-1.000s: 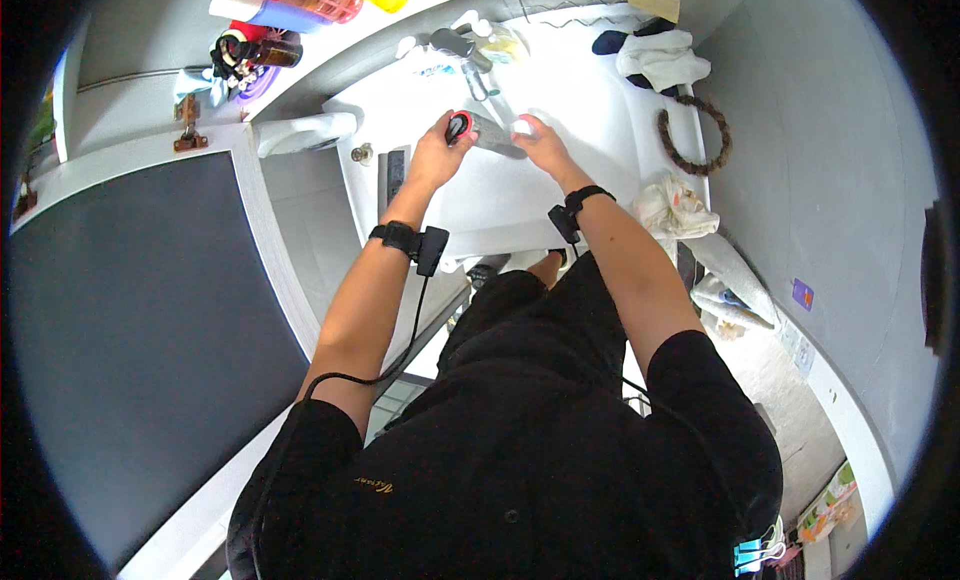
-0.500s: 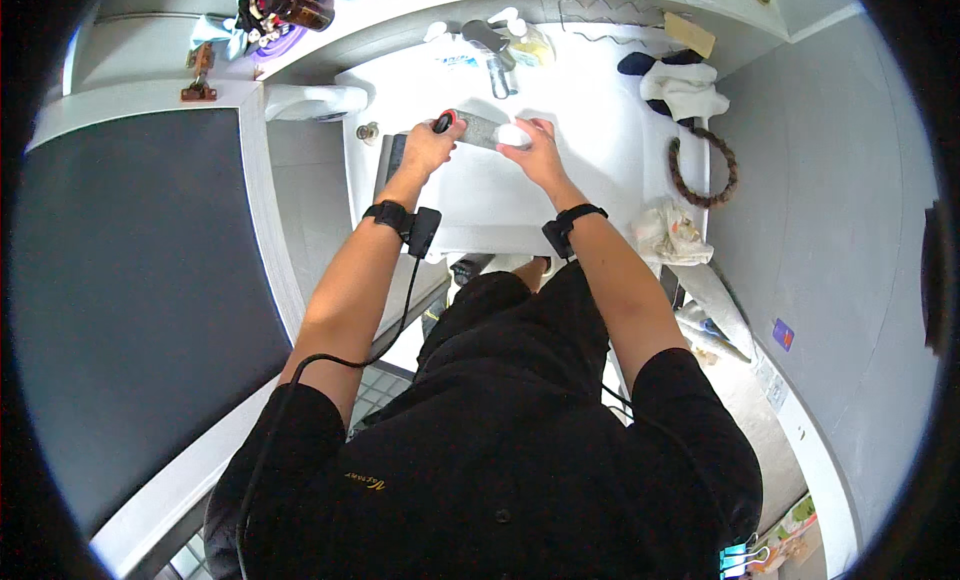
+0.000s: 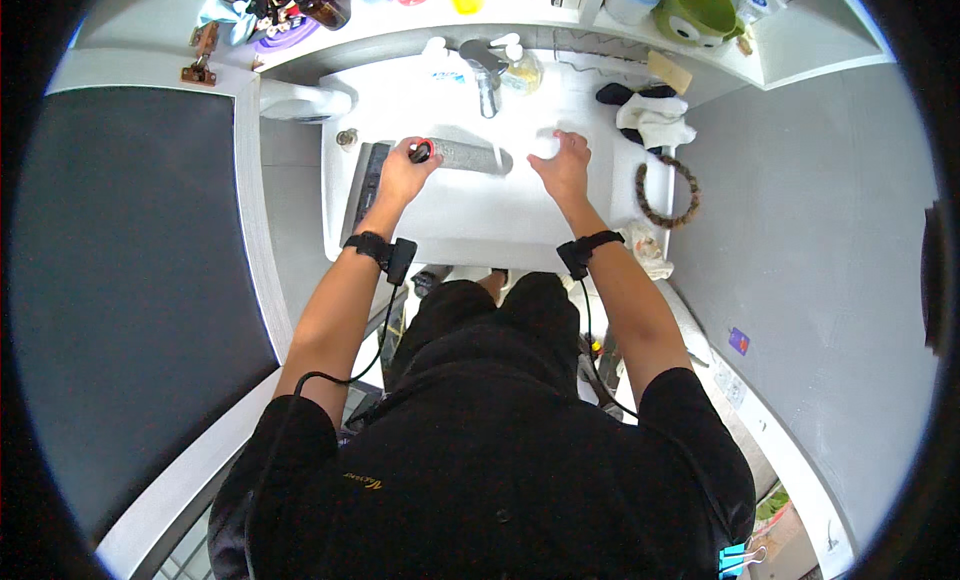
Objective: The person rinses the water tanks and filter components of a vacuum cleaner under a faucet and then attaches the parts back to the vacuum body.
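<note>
My left hand (image 3: pixel 405 172) grips a grey speckled cylinder (image 3: pixel 466 157) by its end with a red ring and a black tip. The cylinder lies level over the white sink, and its other end looks dark and uncovered. To the right, my right hand (image 3: pixel 566 170) closes its fingers round a small white cap-like piece (image 3: pixel 545 147), set apart from the cylinder. White on white makes that piece's outline hard to read. Both hands are over the sink basin (image 3: pixel 480 220), short of the faucet (image 3: pixel 485 75).
Behind the faucet stand pump bottles (image 3: pixel 522 75). White-and-black cloth (image 3: pixel 655 118) and a brown braided ring (image 3: pixel 642 195) lie on the right rim. A dark flat box (image 3: pixel 363 188) rests at the left rim. The shelf holds a green cup (image 3: pixel 695 12). A cabinet door (image 3: pixel 150 280) stands at left.
The white piece has come off the cylinder's right end. My right hand has moved right with it, while my left hand has drawn the cylinder slightly left. The view has shifted too.
</note>
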Available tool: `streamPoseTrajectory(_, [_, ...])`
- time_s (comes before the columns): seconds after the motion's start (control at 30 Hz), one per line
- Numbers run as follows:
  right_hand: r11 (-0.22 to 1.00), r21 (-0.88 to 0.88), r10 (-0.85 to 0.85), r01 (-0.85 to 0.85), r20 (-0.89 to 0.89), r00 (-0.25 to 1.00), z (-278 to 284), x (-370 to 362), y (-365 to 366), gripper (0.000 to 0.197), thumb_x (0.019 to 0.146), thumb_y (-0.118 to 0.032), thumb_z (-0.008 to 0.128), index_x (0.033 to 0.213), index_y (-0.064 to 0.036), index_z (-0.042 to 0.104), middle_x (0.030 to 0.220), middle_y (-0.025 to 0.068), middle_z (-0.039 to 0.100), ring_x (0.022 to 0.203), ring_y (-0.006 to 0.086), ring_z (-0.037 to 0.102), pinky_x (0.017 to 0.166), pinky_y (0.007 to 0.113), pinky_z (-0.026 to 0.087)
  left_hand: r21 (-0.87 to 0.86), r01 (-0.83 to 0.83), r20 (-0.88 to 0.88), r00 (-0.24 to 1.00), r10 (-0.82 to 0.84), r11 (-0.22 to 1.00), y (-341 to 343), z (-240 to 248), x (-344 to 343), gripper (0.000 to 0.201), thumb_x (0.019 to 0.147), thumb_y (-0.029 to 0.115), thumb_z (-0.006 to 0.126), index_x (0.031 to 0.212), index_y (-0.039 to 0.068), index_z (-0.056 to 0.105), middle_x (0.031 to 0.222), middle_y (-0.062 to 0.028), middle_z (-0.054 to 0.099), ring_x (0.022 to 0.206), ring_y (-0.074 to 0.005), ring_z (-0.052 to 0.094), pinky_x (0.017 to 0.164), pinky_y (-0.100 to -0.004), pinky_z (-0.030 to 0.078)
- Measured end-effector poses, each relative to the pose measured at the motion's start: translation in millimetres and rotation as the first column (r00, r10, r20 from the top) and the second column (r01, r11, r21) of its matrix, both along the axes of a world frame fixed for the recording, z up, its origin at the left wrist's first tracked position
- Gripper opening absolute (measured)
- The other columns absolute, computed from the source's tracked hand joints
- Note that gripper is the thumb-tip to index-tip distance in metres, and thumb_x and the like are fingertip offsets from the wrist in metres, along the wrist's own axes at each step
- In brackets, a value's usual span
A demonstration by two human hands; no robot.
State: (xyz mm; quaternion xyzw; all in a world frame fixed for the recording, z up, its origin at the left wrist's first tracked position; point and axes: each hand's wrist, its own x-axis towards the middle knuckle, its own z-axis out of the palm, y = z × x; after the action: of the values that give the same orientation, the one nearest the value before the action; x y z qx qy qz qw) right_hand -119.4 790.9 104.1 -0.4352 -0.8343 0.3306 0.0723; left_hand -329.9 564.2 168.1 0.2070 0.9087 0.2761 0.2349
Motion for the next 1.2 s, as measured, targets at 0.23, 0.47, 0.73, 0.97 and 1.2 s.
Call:
streamPoseTrajectory(0.23, [0.784, 0.617, 0.095, 0.062, -0.217, 0.971, 111.7, -49.3, 81.2, 0.07, 0.078, -0.054, 0.081, 0.128, -0.0074, 0.066, 0.129, 0.0254, 0.057, 0.122, 0.0433, 0.05, 0.106, 0.052, 0.042, 0.134, 0.271, -0.285, 0.932, -0.225, 0.953, 13.4, 37.1, 26.8, 0.046, 0.073, 0.022, 0.084, 0.115, 0.01, 0.071, 0.105, -0.0153, 0.07, 0.098, -0.0357, 0.069, 0.087, -0.0432, 0.056])
streamPoseTrajectory(0.47, [0.77, 0.637, 0.02, -0.032, 0.026, 0.999, 92.0, -79.4, 134.8, 0.077, 0.083, -0.058, 0.076, 0.134, -0.0026, 0.061, 0.144, 0.0288, 0.05, 0.137, 0.0446, 0.042, 0.113, 0.054, 0.036, 0.078, 0.362, -0.35, 0.882, -0.314, 0.929, 9.7, 61.2, 36.8, 0.045, 0.072, 0.017, 0.082, 0.116, 0.012, 0.072, 0.1, -0.0137, 0.067, 0.096, -0.0368, 0.066, 0.087, -0.0459, 0.054])
streamPoseTrajectory(0.73, [0.595, 0.773, 0.604, -0.22, -0.249, 0.757, 142.4, -87.9, 29.7, 0.039, 0.083, -0.011, 0.067, 0.122, -0.0047, 0.067, 0.124, 0.0136, 0.064, 0.12, 0.032, 0.059, 0.101, 0.044, 0.05, 0.067, 0.328, -0.382, 0.881, -0.279, 0.942, -14.4, 68.6, 38.1, 0.046, 0.072, 0.018, 0.081, 0.116, 0.01, 0.072, 0.102, -0.0135, 0.066, 0.099, -0.0357, 0.066, 0.088, -0.0455, 0.052])
streamPoseTrajectory(0.97, [0.615, 0.683, 0.581, -0.393, -0.056, 0.812, 136.8, -57.8, 5.5, 0.047, 0.082, -0.001, 0.064, 0.129, -0.0034, 0.063, 0.134, 0.0156, 0.06, 0.128, 0.0327, 0.055, 0.111, 0.047, 0.044, 0.01, 0.344, -0.425, 0.852, -0.307, 0.939, -1.7, 85.3, 35.4, 0.045, 0.074, 0.02, 0.081, 0.116, 0.011, 0.072, 0.101, -0.0137, 0.067, 0.099, -0.0353, 0.066, 0.088, -0.0448, 0.053])
streamPoseTrajectory(1.2, [0.791, 0.54, 0.392, -0.286, -0.088, 0.916, 137.2, 49.8, -21.7, 0.052, 0.084, -0.001, 0.065, 0.136, -0.003, 0.059, 0.139, 0.0202, 0.057, 0.131, 0.0409, 0.052, 0.114, 0.051, 0.04, -0.118, 0.247, -0.372, 0.887, -0.274, 0.962, 19.3, 75.9, 31.9, 0.052, 0.074, 0.041, 0.083, 0.115, 0.011, 0.072, 0.099, -0.0147, 0.071, 0.094, -0.034, 0.07, 0.085, -0.0464, 0.054])
